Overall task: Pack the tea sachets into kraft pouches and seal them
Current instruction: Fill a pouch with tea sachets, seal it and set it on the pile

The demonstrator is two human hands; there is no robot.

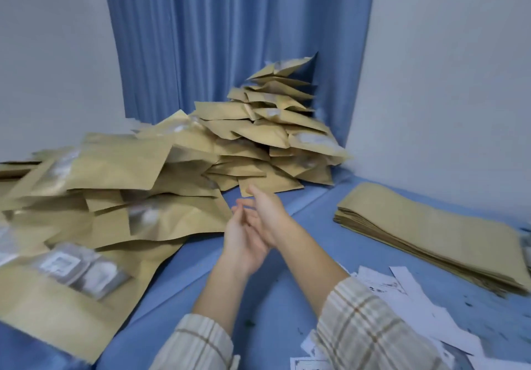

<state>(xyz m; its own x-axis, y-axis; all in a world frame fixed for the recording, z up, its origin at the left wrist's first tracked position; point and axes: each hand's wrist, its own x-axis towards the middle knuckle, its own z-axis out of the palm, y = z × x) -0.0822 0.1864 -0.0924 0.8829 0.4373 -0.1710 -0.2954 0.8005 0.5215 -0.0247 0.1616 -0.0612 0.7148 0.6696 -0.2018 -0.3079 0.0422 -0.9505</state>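
Pouches fill most of what I see from my head camera: a big heap of filled kraft pouches (178, 174) sprawls across the left of the blue counter (310, 214) and climbs against the curtain (230, 39) at the back. Some show a clear window with pale sachets (83, 269) behind it. A flat stack of empty pouches (425, 231) lies well apart on the right, and torn white paper scraps (408, 298) litter the near right.

My left hand (244, 240) and right hand (267, 217) meet in the middle, fingers straight and relaxed, the right lying across the left; both are released and hold nothing. They hover just beside the heap's near edge.

I judge that I am between pouches, so the next step is to fetch an empty one. To do it well I should reach right, peel only the top pouch off the stack with a thumb slide so the others stay squared, and keep my sleeve (373, 326) off the scraps.
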